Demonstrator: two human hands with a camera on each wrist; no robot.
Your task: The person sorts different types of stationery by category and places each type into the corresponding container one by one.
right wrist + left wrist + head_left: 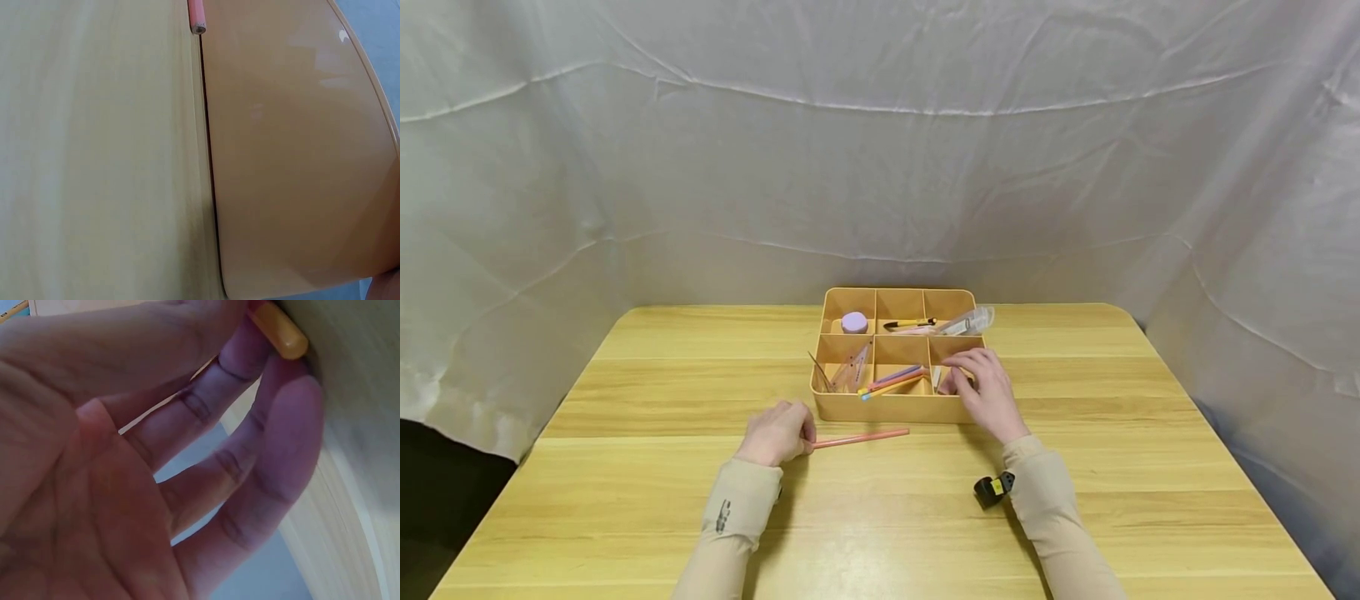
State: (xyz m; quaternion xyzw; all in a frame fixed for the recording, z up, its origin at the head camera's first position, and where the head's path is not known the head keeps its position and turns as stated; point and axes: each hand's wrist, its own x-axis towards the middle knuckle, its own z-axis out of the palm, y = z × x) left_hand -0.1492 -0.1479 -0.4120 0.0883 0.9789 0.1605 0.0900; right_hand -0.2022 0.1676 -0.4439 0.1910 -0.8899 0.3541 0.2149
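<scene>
My left hand (778, 433) pinches one end of a coral-pink pencil (865, 438) that lies in front of the organizer. Its rounded orange tip (287, 339) shows at the fingertips in the left wrist view. The flat other end of the pencil (197, 19) appears in the right wrist view, beside the organizer's front wall. My right hand (988, 392) reaches over the front wall into the front right compartment of the tan six-section organizer (891, 408). A small white piece (936, 377) stands at its fingertips; I cannot tell whether the fingers hold anything.
Several coloured pencils (891, 383) lean in the front middle compartment, and clear set squares (852, 371) in the front left. Behind are a lilac round item (853, 322), a yellow-and-black pen (910, 323) and a clear case (970, 322). Grey fabric (880, 183) hangs behind the wooden table (647, 467).
</scene>
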